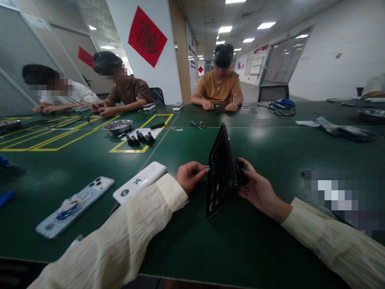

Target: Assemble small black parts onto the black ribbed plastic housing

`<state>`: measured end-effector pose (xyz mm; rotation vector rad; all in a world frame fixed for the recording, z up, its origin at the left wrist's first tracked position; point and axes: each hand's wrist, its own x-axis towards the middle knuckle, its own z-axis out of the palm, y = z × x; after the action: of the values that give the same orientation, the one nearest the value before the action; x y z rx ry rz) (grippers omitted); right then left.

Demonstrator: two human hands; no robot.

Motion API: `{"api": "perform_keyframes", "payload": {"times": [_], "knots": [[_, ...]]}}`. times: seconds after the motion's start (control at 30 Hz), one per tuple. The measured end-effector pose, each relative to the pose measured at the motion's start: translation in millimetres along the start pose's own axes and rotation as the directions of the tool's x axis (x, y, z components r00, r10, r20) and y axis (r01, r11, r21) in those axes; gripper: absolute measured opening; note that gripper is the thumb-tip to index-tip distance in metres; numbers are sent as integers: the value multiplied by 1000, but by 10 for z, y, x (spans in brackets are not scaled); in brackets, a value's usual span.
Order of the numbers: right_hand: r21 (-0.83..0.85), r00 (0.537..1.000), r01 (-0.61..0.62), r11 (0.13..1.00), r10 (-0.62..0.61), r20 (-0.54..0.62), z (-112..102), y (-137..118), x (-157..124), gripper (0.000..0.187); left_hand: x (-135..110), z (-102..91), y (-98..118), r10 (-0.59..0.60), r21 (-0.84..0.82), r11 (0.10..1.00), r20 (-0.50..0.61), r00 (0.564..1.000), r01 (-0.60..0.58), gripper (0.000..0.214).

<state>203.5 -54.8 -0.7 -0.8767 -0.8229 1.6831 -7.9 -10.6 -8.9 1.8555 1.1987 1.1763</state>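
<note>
A thin black rectangular panel with a glossy edge (221, 176) stands on end above the green table in front of me, tilted and turned nearly edge-on. My right hand (255, 186) is closed around a black mount-like part (240, 172) on the panel's right side. On the panel's other side, my left hand (192, 175) has its thumb and forefinger pinched together against the dark face. Whatever is between those fingertips is too small to make out. Lighter patches show on that face, but their detail is blurred.
Left of me lie a white power-bank-like block (140, 182) and a phone in a patterned case (75, 206). Farther off are several black cylindrical pieces (140, 138), a metal bowl (118, 126) and a small screwdriver (197, 125). Co-workers sit around the table; one faces me (218, 88).
</note>
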Motion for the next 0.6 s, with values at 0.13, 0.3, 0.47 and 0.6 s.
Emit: {"api": "perform_keyframes", "payload": {"times": [0.13,0.3,0.47,0.6], "knots": [[-25,999,-3,1000,2,-32,25,-13,1,46,-19,-33,35,142,222,964,26,989,-145,18],[-35,997,-12,999,9,-75,67,-34,-6,43,-34,-39,87,224,339,911,73,972,-235,17],[-35,997,-1,999,-2,-72,62,-26,-9,43,-60,-53,110,281,370,879,107,954,-300,16],[-28,997,-12,1000,9,-78,49,-16,-11,44,-75,-67,149,275,396,866,137,952,-307,16]]}}
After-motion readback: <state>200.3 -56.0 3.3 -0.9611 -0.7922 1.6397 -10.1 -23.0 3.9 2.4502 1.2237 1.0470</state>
